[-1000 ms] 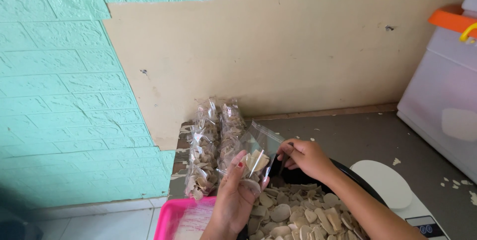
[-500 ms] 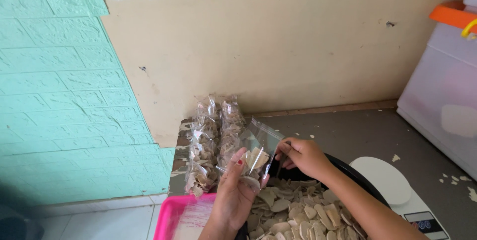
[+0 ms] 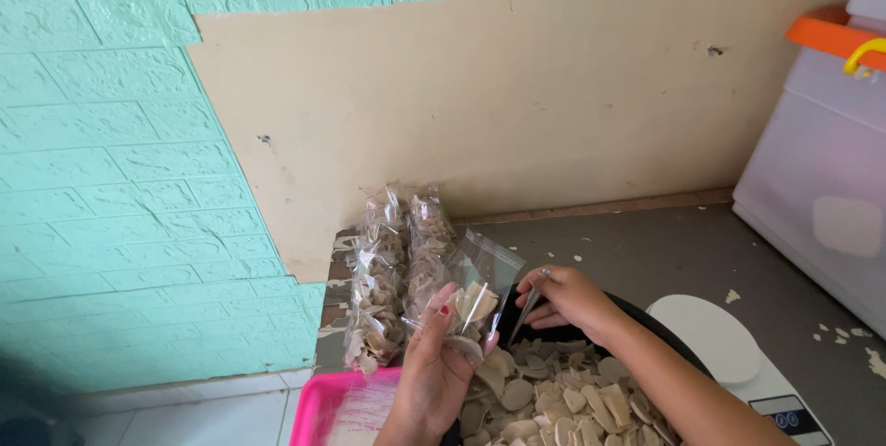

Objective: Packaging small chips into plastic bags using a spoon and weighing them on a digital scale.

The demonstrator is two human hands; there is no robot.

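Holding a small clear plastic bag upright, the left hand has its fingers curled round the bag's lower part, where a few pale chips already sit inside. The right hand is just beside the bag's open side, its fingers pinched shut on a thin metal utensil, probably a small spoon or tongs, though its exact kind cannot be told. Both hands hover over a dark round basin heaped with pale beige flat chips, which sits on the grey surface.

Just left of the held bag, two filled clear bags of the same chips lean against the tan board wall. A bright pink plastic tray lies at the lower edge, below the left hand. To the right of the basin, a white digital kitchen scale rests on the surface, with scattered crumbs near it. Farther right stands a translucent storage box with an orange lid. Mint-green textured wall panels cover the left side.
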